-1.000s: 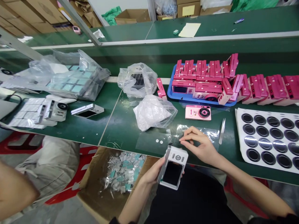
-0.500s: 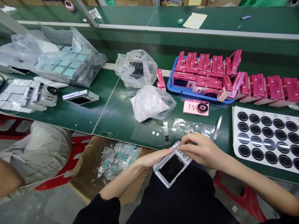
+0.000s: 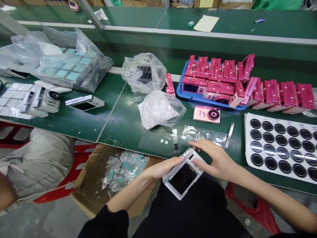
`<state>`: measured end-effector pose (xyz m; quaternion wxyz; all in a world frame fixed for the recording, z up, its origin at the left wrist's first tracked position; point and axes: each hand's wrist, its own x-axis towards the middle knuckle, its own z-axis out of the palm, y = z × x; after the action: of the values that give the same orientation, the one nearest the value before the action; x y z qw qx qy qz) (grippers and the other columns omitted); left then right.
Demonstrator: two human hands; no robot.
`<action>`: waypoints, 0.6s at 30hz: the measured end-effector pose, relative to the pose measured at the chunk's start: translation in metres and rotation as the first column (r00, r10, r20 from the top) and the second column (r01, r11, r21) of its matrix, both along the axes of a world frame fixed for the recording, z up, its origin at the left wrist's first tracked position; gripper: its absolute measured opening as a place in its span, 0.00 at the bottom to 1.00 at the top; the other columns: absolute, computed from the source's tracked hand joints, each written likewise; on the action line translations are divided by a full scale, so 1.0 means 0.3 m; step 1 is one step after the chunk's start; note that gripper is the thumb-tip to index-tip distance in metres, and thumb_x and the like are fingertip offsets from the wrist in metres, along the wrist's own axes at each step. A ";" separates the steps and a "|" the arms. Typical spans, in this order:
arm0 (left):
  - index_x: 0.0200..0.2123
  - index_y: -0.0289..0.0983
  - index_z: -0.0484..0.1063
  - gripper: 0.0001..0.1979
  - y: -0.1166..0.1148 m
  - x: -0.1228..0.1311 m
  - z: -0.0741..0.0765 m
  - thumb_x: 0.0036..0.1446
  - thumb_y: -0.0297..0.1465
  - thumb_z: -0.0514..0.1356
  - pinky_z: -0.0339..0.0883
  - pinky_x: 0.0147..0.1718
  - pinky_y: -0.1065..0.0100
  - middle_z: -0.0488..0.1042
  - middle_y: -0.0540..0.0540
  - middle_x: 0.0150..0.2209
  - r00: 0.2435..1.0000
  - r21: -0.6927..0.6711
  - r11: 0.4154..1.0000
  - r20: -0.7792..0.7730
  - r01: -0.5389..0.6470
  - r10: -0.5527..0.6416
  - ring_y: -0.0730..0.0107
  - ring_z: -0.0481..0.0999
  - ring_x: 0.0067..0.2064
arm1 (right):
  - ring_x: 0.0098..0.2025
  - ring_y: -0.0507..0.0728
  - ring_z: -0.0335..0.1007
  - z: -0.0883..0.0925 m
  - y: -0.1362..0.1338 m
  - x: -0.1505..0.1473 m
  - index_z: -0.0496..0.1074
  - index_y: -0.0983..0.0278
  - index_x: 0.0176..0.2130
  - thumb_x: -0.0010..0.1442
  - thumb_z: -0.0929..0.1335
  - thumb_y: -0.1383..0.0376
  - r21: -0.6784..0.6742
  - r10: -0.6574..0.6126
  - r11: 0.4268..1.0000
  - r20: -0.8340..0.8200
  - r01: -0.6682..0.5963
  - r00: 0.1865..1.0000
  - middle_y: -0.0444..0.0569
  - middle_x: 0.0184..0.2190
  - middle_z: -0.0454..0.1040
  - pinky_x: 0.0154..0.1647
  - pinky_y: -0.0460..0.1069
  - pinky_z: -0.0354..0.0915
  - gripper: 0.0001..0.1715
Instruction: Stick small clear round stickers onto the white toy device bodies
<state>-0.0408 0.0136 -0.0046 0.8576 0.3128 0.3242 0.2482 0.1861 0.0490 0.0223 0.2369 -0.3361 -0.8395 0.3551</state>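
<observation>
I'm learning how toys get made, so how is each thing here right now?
Left hand: gripping the camera's side.
Right hand: open, fingers on the camera's top end.
White toy camera: screen up, screen dark.
Pink toy camera: lying flat, lens up.
Blue tray: piled with pink pieces.
Tweezers: lying on the bench.
Cardboard box: open, holding scraps.

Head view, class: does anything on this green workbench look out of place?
Yes: a flat pink camera lies alone on the green workbench, apart from the pink camera shells heaped on the blue plastic tray, so it looks set aside.
</observation>
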 end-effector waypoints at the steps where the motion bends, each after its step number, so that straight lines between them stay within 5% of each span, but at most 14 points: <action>1: 0.43 0.34 0.81 0.20 0.002 0.004 -0.002 0.64 0.44 0.58 0.66 0.46 0.62 0.81 0.45 0.34 0.999 0.064 0.997 -0.039 0.038 -0.035 0.60 0.77 0.39 | 0.40 0.57 0.72 -0.001 0.003 -0.009 0.71 0.62 0.49 0.64 0.67 0.60 -0.123 -0.012 0.992 -0.022 0.009 1.000 0.51 0.40 0.76 0.41 0.53 0.70 0.15; 5: 0.43 0.36 0.80 0.23 0.000 0.016 -0.010 0.66 0.47 0.53 0.64 0.43 0.65 0.78 0.48 0.33 0.980 0.181 0.973 -0.165 0.144 -0.114 0.62 0.74 0.37 | 0.33 0.53 0.66 -0.016 0.008 -0.039 0.71 0.62 0.35 0.63 0.68 0.62 -0.418 -0.043 0.908 -0.082 0.005 0.996 0.43 0.30 0.71 0.36 0.49 0.65 0.06; 11: 0.33 0.35 0.79 0.26 -0.009 0.027 -0.011 0.63 0.51 0.54 0.61 0.37 0.67 0.74 0.49 0.29 0.980 0.179 0.975 -0.170 0.129 -0.098 0.66 0.68 0.32 | 0.35 0.54 0.66 -0.036 -0.005 -0.029 0.71 0.63 0.34 0.62 0.69 0.63 -0.427 -0.076 0.904 -0.165 -0.002 0.983 0.45 0.32 0.70 0.39 0.50 0.63 0.05; 18: 0.35 0.34 0.80 0.27 -0.016 0.039 -0.047 0.62 0.53 0.54 0.60 0.35 0.67 0.75 0.48 0.29 0.988 0.111 0.986 -0.114 0.121 -0.109 0.66 0.68 0.31 | 0.34 0.53 0.66 -0.052 0.000 -0.020 0.72 0.63 0.33 0.67 0.64 0.59 -0.445 -0.048 0.895 -0.176 -0.036 0.983 0.46 0.30 0.70 0.35 0.50 0.63 0.14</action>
<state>-0.0292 0.0089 -0.0188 0.8320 0.3937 0.3359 0.1998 0.1801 0.0490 0.0068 0.2306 -0.3502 -0.7094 0.5665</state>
